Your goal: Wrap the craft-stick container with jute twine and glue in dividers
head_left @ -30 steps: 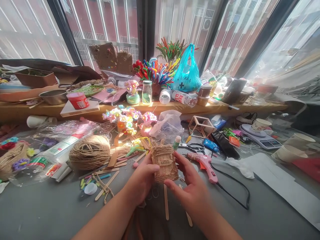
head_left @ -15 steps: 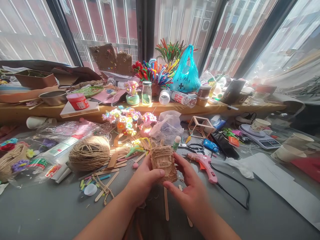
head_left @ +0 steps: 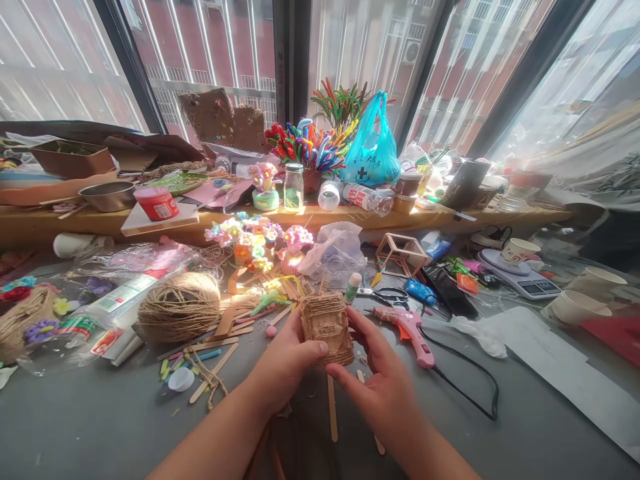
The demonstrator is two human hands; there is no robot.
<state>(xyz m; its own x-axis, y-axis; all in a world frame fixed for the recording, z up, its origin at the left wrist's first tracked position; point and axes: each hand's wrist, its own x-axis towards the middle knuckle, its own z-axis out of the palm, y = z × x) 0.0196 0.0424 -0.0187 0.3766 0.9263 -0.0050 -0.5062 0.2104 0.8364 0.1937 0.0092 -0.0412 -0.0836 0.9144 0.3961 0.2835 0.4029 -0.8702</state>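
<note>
A small box-like craft piece wrapped in jute twine (head_left: 327,320) is held up in the middle, just above the table. My left hand (head_left: 287,357) grips its left side, thumb lying across the lower front. Around its right edge curl the fingers of my right hand (head_left: 377,370), with the thumb at the bottom corner. Two short twine-covered bits stick up from its top. Wooden craft sticks (head_left: 333,410) lie on the table below it. A pink glue gun (head_left: 407,327) rests right of my right hand, and a glue stick (head_left: 353,288) stands behind the piece.
A ball of jute twine (head_left: 179,307) sits on the left, near a plastic bottle (head_left: 115,300). Black-handled scissors (head_left: 390,295), a phone (head_left: 450,293) and a kitchen scale (head_left: 533,283) lie to the right. The glue gun's cord (head_left: 493,380) loops over the grey table (head_left: 100,427).
Almost nothing differs. The twine-wrapped piece and the left thumb have shifted very slightly; both hands keep the same hold.
</note>
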